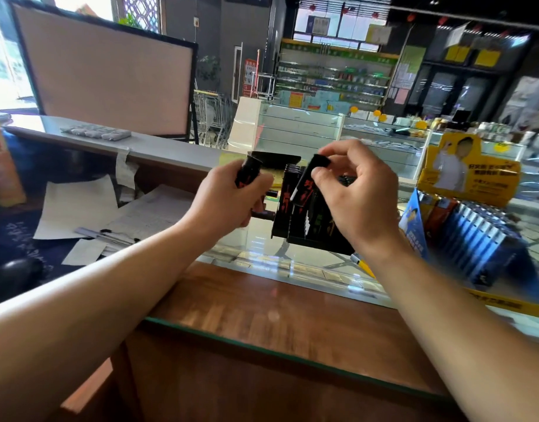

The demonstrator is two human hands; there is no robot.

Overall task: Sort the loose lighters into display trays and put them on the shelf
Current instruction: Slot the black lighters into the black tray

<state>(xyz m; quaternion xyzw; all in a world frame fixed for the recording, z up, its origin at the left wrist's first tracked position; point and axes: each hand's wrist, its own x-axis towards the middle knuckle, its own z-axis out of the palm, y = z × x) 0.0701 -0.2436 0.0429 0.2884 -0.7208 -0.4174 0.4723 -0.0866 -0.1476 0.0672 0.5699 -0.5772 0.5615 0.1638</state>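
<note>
Pinching slim black lighter, right hand — glossy tray

My left hand grips a bunch of black lighters with red markings, their tops poking above my fist; my right hand pinches one black lighter, tilted, just above the black display tray standing on the glass counter, partly filled with upright lighters.
</note>
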